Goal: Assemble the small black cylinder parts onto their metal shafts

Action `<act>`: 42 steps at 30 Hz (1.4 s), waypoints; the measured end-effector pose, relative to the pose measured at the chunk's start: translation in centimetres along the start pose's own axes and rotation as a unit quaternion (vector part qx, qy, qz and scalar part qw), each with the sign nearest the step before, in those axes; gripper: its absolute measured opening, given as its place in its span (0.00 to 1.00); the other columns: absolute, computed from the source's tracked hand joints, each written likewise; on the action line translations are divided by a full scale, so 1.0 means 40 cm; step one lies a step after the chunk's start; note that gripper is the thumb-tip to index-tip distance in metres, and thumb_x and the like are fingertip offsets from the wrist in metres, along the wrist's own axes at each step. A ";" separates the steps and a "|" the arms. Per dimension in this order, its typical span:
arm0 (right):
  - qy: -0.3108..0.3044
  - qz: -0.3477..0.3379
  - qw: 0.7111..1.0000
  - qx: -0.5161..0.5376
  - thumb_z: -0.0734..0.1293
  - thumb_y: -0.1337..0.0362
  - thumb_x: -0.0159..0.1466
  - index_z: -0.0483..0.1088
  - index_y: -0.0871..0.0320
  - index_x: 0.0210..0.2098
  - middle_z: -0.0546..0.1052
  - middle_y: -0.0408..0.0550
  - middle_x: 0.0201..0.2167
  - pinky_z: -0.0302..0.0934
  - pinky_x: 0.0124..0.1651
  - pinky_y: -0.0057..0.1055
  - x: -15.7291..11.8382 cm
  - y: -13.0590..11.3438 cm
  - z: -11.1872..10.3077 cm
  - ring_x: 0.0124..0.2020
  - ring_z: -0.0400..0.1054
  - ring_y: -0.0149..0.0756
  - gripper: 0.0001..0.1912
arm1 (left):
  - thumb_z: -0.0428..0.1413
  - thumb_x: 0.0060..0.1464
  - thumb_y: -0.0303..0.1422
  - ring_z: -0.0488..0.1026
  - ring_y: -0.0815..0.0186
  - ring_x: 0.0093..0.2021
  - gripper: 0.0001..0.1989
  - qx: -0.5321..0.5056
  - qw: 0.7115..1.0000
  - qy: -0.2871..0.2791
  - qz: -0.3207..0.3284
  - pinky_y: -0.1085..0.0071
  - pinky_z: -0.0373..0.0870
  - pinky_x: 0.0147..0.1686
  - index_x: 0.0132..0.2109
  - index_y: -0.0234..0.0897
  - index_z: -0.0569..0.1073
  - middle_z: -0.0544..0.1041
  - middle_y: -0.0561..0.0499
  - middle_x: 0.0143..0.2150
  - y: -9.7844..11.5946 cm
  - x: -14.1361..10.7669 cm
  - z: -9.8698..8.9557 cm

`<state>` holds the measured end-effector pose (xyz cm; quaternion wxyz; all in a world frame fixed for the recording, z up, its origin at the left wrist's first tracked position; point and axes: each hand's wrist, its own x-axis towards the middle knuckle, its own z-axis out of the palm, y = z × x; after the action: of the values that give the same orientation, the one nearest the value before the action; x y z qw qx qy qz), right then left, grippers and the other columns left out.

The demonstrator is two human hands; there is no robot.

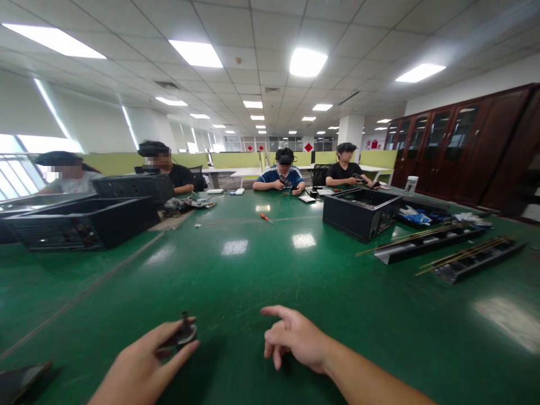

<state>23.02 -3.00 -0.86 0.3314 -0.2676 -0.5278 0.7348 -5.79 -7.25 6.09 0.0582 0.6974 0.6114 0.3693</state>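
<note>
At the near side of the green table (236, 281), my left hand (147, 357) grips a small dark metal part (185, 333) between thumb and fingers. The part has a round silvery base with a short dark stem standing up from it; its exact kind is not clear. To the right, my right hand (295, 337) hovers over the tabletop, apart from the left. Its index finger is stretched out and the other fingers are loosely bent, with nothing held in them.
An orange screwdriver (265, 217) lies mid-table. Black computer cases (84, 225) stand at left, another black case (358, 214) at right. Near it are metal channels (430, 242) with thin brass-coloured rods. Several people sit opposite, one in a blue shirt (270, 175). A dark piece (25, 379) lies lower left.
</note>
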 end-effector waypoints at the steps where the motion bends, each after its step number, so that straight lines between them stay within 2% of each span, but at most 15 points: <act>1: 0.016 -0.013 1.000 -0.003 0.72 0.57 0.54 0.57 0.61 0.62 0.76 0.43 0.30 0.57 0.30 0.28 0.000 -0.001 -0.007 0.20 0.68 0.29 0.40 | 0.63 0.46 0.47 0.79 0.60 0.35 0.18 -0.010 0.998 -0.060 0.017 0.69 0.78 0.38 0.42 0.43 0.80 0.82 0.52 0.38 0.038 0.013 0.030; 3: 0.064 -0.046 0.997 -0.027 0.74 0.62 0.50 0.57 0.60 0.60 0.74 0.43 0.35 0.58 0.29 0.27 0.001 -0.004 -0.025 0.22 0.67 0.28 0.41 | 0.60 0.51 0.40 0.78 0.60 0.39 0.15 -0.024 0.987 -0.145 0.063 0.70 0.75 0.40 0.45 0.41 0.80 0.80 0.48 0.40 0.122 0.037 0.096; 6: 0.143 -0.084 0.979 -0.117 0.73 0.68 0.49 0.54 0.57 0.61 0.71 0.47 0.43 0.59 0.30 0.26 -0.001 -0.007 -0.057 0.26 0.66 0.26 0.43 | 0.57 0.51 0.32 0.77 0.61 0.40 0.11 -0.034 0.975 -0.198 0.096 0.69 0.72 0.42 0.43 0.42 0.80 0.79 0.49 0.39 0.206 0.062 0.188; 8: 0.168 -0.086 0.965 -0.181 0.73 0.70 0.49 0.54 0.56 0.62 0.69 0.49 0.48 0.60 0.31 0.26 -0.005 -0.008 -0.071 0.29 0.67 0.26 0.44 | 0.58 0.50 0.29 0.76 0.60 0.42 0.13 -0.045 0.974 -0.199 0.098 0.67 0.70 0.45 0.44 0.42 0.80 0.80 0.49 0.40 0.215 0.066 0.231; 11: 0.168 -0.074 0.948 -0.259 0.73 0.72 0.47 0.58 0.54 0.61 0.69 0.49 0.50 0.61 0.32 0.26 -0.012 -0.011 -0.072 0.31 0.68 0.27 0.43 | 0.59 0.49 0.29 0.76 0.58 0.44 0.16 -0.058 0.977 -0.186 0.084 0.64 0.70 0.47 0.47 0.41 0.79 0.79 0.47 0.42 0.180 0.058 0.268; 15: 0.167 -0.066 0.931 -0.317 0.73 0.71 0.50 0.64 0.56 0.56 0.74 0.46 0.42 0.60 0.32 0.26 -0.015 -0.012 -0.058 0.29 0.67 0.27 0.35 | 0.59 0.53 0.33 0.75 0.58 0.45 0.17 -0.080 0.975 -0.187 0.085 0.63 0.70 0.48 0.51 0.43 0.77 0.78 0.46 0.44 0.131 0.042 0.281; 18: 0.170 -0.070 0.933 -0.310 0.71 0.71 0.51 0.65 0.56 0.55 0.74 0.47 0.43 0.59 0.30 0.25 -0.013 -0.006 -0.058 0.28 0.67 0.27 0.31 | 0.58 0.55 0.33 0.75 0.60 0.45 0.18 -0.120 0.971 -0.179 0.102 0.65 0.71 0.48 0.54 0.44 0.76 0.78 0.47 0.44 0.121 0.040 0.287; 21: 0.167 -0.075 0.934 -0.306 0.70 0.71 0.52 0.66 0.57 0.53 0.74 0.48 0.43 0.59 0.30 0.25 -0.013 0.002 -0.065 0.28 0.67 0.27 0.28 | 0.60 0.53 0.31 0.75 0.60 0.45 0.21 -0.138 0.974 -0.153 0.098 0.64 0.71 0.49 0.55 0.43 0.74 0.78 0.47 0.45 0.120 0.040 0.300; 24: 0.169 -0.089 0.930 -0.314 0.70 0.72 0.53 0.68 0.57 0.51 0.74 0.47 0.42 0.60 0.33 0.27 -0.017 0.004 -0.069 0.29 0.67 0.29 0.26 | 0.62 0.48 0.28 0.76 0.58 0.46 0.21 -0.131 0.978 -0.138 0.083 0.62 0.71 0.50 0.51 0.42 0.75 0.79 0.48 0.45 0.121 0.036 0.311; 28: 0.171 -0.103 0.923 -0.329 0.69 0.72 0.54 0.70 0.58 0.48 0.75 0.47 0.40 0.62 0.36 0.29 -0.021 -0.002 -0.067 0.33 0.68 0.32 0.21 | 0.61 0.49 0.27 0.76 0.60 0.44 0.13 -0.129 0.976 -0.146 0.101 0.64 0.71 0.47 0.44 0.41 0.76 0.79 0.49 0.42 0.130 0.031 0.311; 37: 0.180 -0.098 0.916 -0.346 0.68 0.71 0.56 0.71 0.58 0.44 0.75 0.43 0.34 0.59 0.31 0.25 -0.021 -0.003 -0.060 0.27 0.65 0.28 0.15 | 0.62 0.49 0.26 0.75 0.63 0.41 0.13 -0.138 0.975 -0.148 0.094 0.68 0.69 0.43 0.43 0.42 0.77 0.78 0.53 0.39 0.128 0.036 0.317; 42: 0.183 -0.106 0.911 -0.354 0.67 0.68 0.60 0.73 0.57 0.41 0.77 0.44 0.34 0.61 0.36 0.26 -0.021 -0.004 -0.059 0.33 0.70 0.32 0.10 | 0.62 0.50 0.26 0.75 0.64 0.42 0.13 -0.153 0.973 -0.145 0.098 0.69 0.68 0.44 0.44 0.42 0.76 0.78 0.53 0.40 0.121 0.035 0.323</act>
<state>25.35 -2.20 -1.39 0.3819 -0.4396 -0.7086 0.3985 5.66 -2.40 -0.01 0.2158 0.7831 0.4614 0.3569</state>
